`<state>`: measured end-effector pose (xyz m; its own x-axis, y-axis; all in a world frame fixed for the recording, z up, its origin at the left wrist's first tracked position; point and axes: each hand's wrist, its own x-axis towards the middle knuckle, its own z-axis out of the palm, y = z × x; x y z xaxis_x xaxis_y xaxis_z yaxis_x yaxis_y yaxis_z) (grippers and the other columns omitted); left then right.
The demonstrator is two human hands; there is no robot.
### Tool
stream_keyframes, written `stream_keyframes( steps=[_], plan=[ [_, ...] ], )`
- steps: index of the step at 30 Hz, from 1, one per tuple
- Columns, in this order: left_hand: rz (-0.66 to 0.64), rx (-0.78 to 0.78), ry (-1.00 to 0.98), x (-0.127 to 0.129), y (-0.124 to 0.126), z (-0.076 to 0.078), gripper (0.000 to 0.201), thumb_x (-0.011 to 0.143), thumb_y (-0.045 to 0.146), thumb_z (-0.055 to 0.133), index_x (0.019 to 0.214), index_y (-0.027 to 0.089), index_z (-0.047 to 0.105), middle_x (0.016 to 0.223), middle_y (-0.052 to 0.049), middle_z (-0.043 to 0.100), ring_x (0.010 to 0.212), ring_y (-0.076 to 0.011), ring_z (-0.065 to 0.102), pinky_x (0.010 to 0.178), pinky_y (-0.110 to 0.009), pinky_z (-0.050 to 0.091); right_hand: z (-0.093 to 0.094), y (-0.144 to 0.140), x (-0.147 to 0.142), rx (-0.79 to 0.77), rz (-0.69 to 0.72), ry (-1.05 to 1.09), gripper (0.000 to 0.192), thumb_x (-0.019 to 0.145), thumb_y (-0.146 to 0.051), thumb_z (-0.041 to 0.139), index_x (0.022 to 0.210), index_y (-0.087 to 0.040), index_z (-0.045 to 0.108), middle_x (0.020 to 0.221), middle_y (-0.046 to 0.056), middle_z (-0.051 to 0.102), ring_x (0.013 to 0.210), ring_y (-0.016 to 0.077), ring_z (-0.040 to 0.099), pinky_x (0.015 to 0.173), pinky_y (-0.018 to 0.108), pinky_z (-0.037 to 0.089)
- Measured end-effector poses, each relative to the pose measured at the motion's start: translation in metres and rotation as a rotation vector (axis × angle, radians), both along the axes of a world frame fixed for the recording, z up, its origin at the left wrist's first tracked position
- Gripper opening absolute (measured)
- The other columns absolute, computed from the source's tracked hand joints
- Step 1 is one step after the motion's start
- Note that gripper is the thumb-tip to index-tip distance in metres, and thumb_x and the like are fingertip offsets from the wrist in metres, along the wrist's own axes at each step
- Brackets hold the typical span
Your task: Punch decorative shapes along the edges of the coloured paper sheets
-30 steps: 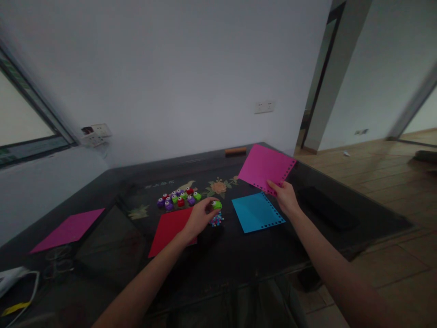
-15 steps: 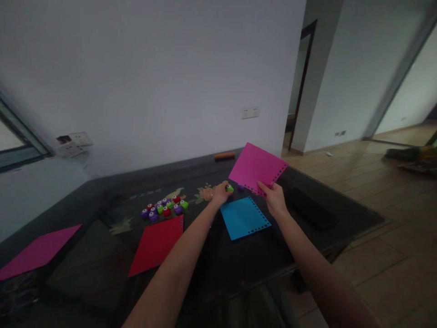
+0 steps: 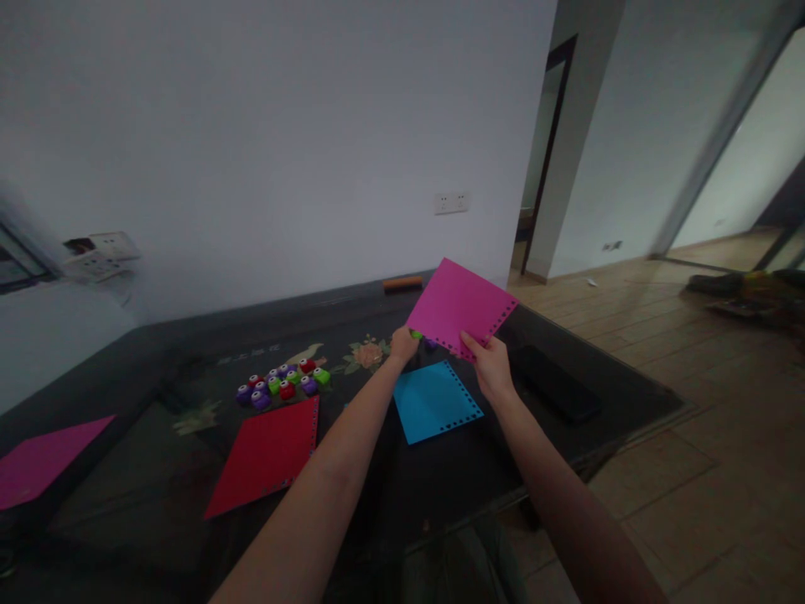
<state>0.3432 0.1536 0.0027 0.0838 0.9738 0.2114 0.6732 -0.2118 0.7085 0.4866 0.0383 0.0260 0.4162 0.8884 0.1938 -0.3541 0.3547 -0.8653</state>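
— Magenta paper first, at the far left: what lies there?

— One magenta sheet (image 3: 44,457) flat on the dark table (image 3: 157,503), near its left edge. Further right lies a red sheet (image 3: 267,453) with small holes along its right side, and just behind it a cluster of small paper punches (image 3: 281,384) in purple, green and red.

— And the hands?

— The left hand (image 3: 402,344) is closed around a small green punch (image 3: 416,334), only partly visible past the fingers, held at the lower left edge of the raised pink sheet (image 3: 459,304). A purple punch (image 3: 430,342) sits just beside it; whether it touches the table I cannot tell.

— The pink sheet is off the table?

— Yes, tilted up above it. The right hand (image 3: 490,373) pinches its near corner, thumb on top, by the punched border. Below, between the two forearms, a blue sheet (image 3: 436,401) with a perforated edge lies flat.

— Anything further right?

— A black flat object (image 3: 553,384) on the table, and an orange bar (image 3: 403,283) by the wall.
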Motion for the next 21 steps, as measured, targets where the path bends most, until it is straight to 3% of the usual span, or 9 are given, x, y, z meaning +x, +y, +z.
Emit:
stream_keyframes(
  steps=[5, 10, 15, 18, 21],
  plan=[
    [-0.016, 0.019, -0.084, -0.002, -0.006, -0.003, 0.022, 0.075, 0.009, 0.059, 0.095, 0.011, 0.066, 0.107, -0.017, 0.066, 0.104, -0.0256, 0.058, 0.09, -0.032, 0.041, 0.0, 0.0, 0.0, -0.005, 0.02, -0.006, 0.032, 0.054, -0.034, 0.078, 0.079, -0.016, 0.066, 0.077, 0.005, 0.071, 0.061, 0.0185, 0.064, 0.06, 0.036, 0.056],
    [-0.004, 0.032, -0.228, -0.026, -0.027, 0.005, 0.024, 0.077, 0.008, 0.054, 0.099, 0.011, 0.064, 0.104, -0.014, 0.067, 0.098, -0.024, 0.061, 0.086, -0.034, 0.044, -0.005, 0.0, 0.002, -0.044, 0.059, -0.068, 0.035, 0.053, -0.035, 0.079, 0.079, -0.015, 0.066, 0.078, 0.005, 0.071, 0.064, 0.0177, 0.064, 0.065, 0.034, 0.055],
    [-0.046, 0.012, -0.443, -0.076, -0.081, 0.01, 0.031, 0.089, 0.031, 0.042, 0.104, 0.013, 0.062, 0.102, -0.011, 0.067, 0.086, -0.0193, 0.064, 0.071, -0.029, 0.05, -0.004, -0.006, -0.005, -0.126, 0.257, -0.192, 0.035, 0.053, -0.036, 0.08, 0.077, -0.014, 0.067, 0.072, 0.004, 0.071, 0.06, 0.0172, 0.063, 0.064, 0.032, 0.052],
    [-0.13, -0.094, -0.778, -0.102, -0.119, 0.008, 0.044, 0.085, 0.048, 0.045, 0.1, 0.011, 0.064, 0.092, -0.011, 0.069, 0.079, -0.0197, 0.064, 0.065, -0.028, 0.051, -0.005, -0.012, -0.011, -0.194, 0.422, -0.275, 0.035, 0.054, -0.035, 0.08, 0.078, -0.014, 0.068, 0.072, 0.006, 0.071, 0.06, 0.0179, 0.064, 0.063, 0.032, 0.052],
    [-0.128, -0.123, -0.715, -0.115, -0.143, 0.005, 0.041, 0.075, 0.049, 0.06, 0.091, 0.011, 0.066, 0.078, -0.007, 0.069, 0.068, -0.0172, 0.063, 0.059, -0.025, 0.049, -0.008, -0.016, -0.015, -0.242, 0.583, -0.356, 0.034, 0.056, -0.033, 0.079, 0.082, -0.013, 0.068, 0.075, 0.006, 0.071, 0.064, 0.0185, 0.065, 0.067, 0.034, 0.052]
  ],
)
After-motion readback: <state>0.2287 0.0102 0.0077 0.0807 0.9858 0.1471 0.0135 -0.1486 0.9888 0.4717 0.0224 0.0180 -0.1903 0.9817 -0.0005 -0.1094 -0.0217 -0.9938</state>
